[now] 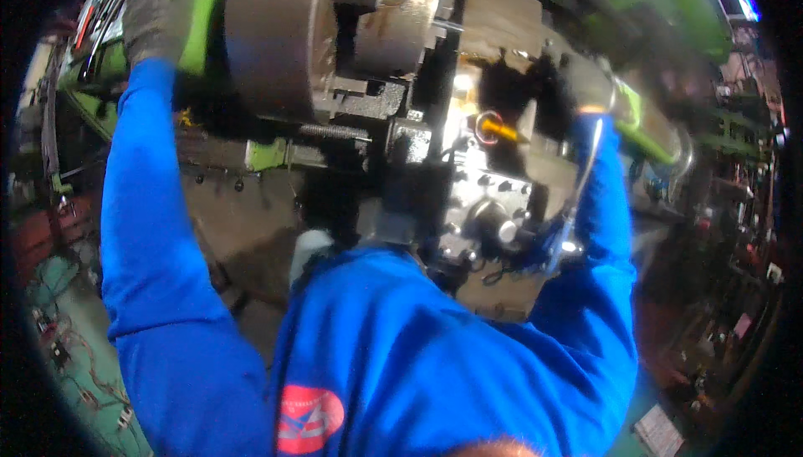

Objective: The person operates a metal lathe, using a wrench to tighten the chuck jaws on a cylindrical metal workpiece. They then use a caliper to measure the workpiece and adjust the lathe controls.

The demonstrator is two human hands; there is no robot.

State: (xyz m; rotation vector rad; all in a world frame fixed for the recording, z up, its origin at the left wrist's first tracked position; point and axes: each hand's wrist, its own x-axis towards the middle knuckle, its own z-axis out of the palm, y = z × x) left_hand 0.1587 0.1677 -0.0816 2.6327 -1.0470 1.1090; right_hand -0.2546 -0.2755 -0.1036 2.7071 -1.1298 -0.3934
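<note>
My left hand (157, 18), in a dark grey glove, is at the green headstock (209, 5) of a large metal lathe, beside a row of hand tools (104, 22). Its fingers are smeared and turned away from me. To its right is the big steel chuck (272, 47) with its stepped jaws. My right hand (585, 82), gloved too, is blurred next to the green-banded cylindrical part (640, 122) right of the carriage. What its fingers hold, if anything, cannot be made out. Between my arms sits the tool post (493, 214) with several bolts, and a yellow-orange piece (499, 128) behind it.
A threaded rod (335, 132) runs below the chuck. Crowded shelving (736, 290) stands at the far right. Cables (84, 373) lie on the green floor at lower left. A pale sheet (659, 430) is at the lower right.
</note>
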